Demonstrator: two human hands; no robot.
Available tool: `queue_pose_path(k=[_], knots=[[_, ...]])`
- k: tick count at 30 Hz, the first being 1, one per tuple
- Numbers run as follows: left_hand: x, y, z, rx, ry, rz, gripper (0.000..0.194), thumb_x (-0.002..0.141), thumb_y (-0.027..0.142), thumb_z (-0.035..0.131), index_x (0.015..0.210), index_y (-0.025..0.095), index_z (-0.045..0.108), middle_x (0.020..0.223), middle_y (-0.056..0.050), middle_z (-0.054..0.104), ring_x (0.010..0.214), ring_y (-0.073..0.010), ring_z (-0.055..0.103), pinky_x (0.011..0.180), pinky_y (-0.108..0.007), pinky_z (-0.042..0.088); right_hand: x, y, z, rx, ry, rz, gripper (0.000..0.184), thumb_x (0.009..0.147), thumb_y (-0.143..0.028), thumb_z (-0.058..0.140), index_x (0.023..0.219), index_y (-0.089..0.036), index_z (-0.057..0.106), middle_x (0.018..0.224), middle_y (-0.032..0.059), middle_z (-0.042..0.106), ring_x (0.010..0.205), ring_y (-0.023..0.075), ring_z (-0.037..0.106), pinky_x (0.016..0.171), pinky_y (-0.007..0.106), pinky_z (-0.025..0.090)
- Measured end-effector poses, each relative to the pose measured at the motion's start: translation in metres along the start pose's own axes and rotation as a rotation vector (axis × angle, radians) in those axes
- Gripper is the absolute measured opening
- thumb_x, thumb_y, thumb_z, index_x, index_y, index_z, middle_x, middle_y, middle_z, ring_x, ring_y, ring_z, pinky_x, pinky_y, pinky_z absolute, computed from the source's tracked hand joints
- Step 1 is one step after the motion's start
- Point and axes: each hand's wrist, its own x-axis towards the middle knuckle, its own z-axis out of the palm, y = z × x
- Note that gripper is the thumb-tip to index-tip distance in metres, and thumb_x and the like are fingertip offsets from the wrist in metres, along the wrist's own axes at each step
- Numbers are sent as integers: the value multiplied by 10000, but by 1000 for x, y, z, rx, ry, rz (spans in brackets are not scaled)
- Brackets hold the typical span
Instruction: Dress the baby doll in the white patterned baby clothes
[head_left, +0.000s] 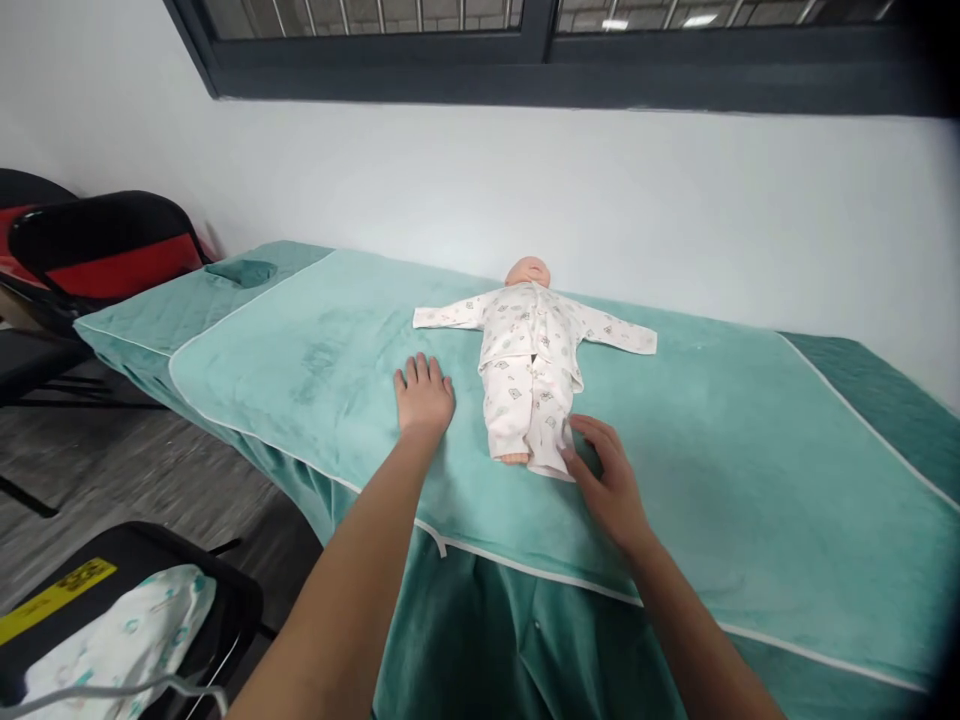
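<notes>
A baby doll (529, 350) in a white printed two-piece suit lies on its back on a light green towel (315, 350), arms spread wide, head toward the wall. My left hand (423, 396) rests flat on the towel just left of the doll's legs, fingers stretched out. My right hand (609, 480) is at the doll's trouser hem (553, 462), thumb and fingers touching the cloth by the foot; whether it pinches the fabric is unclear.
The towel covers a teal-draped massage table (517, 630) set against a white wall. Black and red chairs (97, 255) stand at the left. A dark case with a yellow label (56, 598) and white printed cloth (131, 635) sits on the floor at lower left.
</notes>
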Motion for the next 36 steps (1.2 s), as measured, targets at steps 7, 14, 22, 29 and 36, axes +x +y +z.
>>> queue_pose_path(k=[7,14,22,29,36], knots=[[-17,-4,-4,-16,37,68,563,1008,314,267,1484,87,464,1597,-192,391,1496,-326,339,1218,-537,231,-17,-49,34,-261,-42,-180,392,916,-276,669,1299,-272,585,1314,86,618,1210,282,525,1032,493,435],[-15,-6,-3,-41,98,72,530,996,295,300,1432,94,522,1558,-197,452,1460,-338,390,1197,-549,260,16,-54,45,-405,58,-118,131,905,-234,668,792,-226,603,830,14,693,885,219,565,827,389,386],[-12,-6,0,-43,133,71,496,987,292,330,1391,119,560,1530,-186,492,1427,-346,427,1175,-556,288,4,-92,41,-351,66,-291,224,906,-107,600,754,-232,492,779,-5,660,803,182,537,836,380,410],[-10,-5,-1,-112,103,66,500,977,282,331,1385,104,558,1541,-208,468,1442,-359,396,1186,-577,251,-13,-82,46,-470,13,-224,237,924,-308,678,1114,-223,567,1077,86,683,1006,255,595,857,406,420],[-11,-6,0,-88,127,68,471,984,274,327,1352,128,581,1527,-187,493,1431,-344,417,1179,-567,272,8,-80,53,-570,-47,-163,149,932,-342,665,974,-222,588,1008,71,683,929,246,617,796,381,371]])
